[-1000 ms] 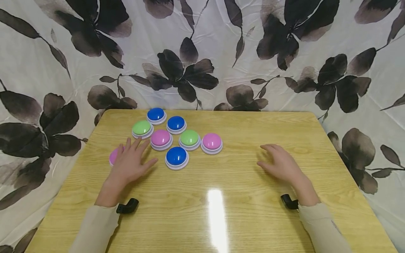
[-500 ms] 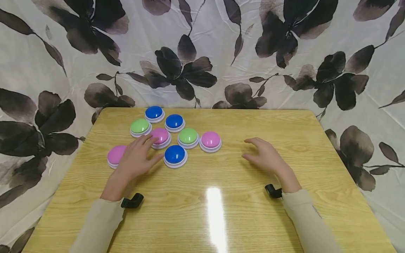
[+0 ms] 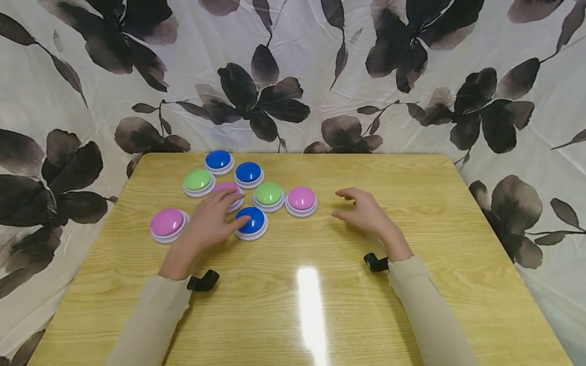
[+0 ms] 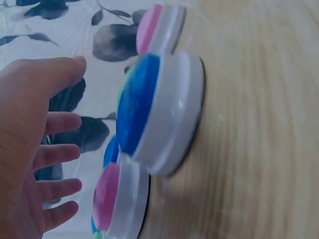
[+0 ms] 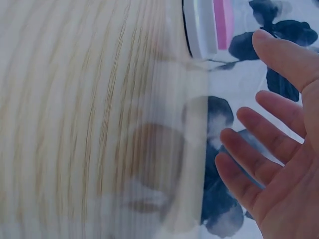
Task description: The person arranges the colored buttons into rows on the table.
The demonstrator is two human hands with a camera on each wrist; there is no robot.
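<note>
My left hand (image 3: 209, 221) is held over the cluster of round push buttons with its fingers extended. In the head view its thumb overlaps the front blue button (image 3: 254, 225) and its fingers partly cover a pink button (image 3: 233, 204). The left wrist view has the fingers (image 4: 60, 152) apart from the blue button (image 4: 137, 107) and holding nothing. To the right of the cluster, my right hand (image 3: 366, 216) hovers over the table, fingers loosely bent and nothing in them. Nearest to it is the rightmost pink button (image 3: 301, 199), beside a green button (image 3: 268, 194).
Behind these stand two blue buttons (image 3: 248, 173) and another green one (image 3: 197, 180). A separate pink button (image 3: 167, 222) lies left of the left hand. The wooden table (image 3: 366, 315) ends at a floral cloth (image 3: 320, 101) hanging behind it.
My left hand has moved right, from beside the left pink button to over the middle pink and front blue ones. My right hand has moved left toward the cluster. The buttons keep their layout.
</note>
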